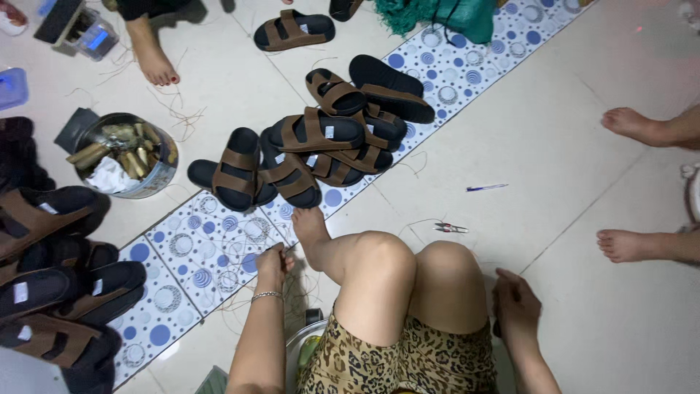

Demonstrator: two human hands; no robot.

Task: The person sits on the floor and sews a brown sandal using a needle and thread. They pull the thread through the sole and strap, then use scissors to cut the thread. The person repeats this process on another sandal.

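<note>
Left hand (272, 264), bracelet at wrist, grip pinched on a thin brown thread (290, 250) low over the patterned floor tile (191, 252) beside the person's own foot (309, 225); right hand (515, 306) rests on the floor by the knee, grip state cannot be told; pile of brown-strapped sandals (321, 142) lies ahead.
</note>
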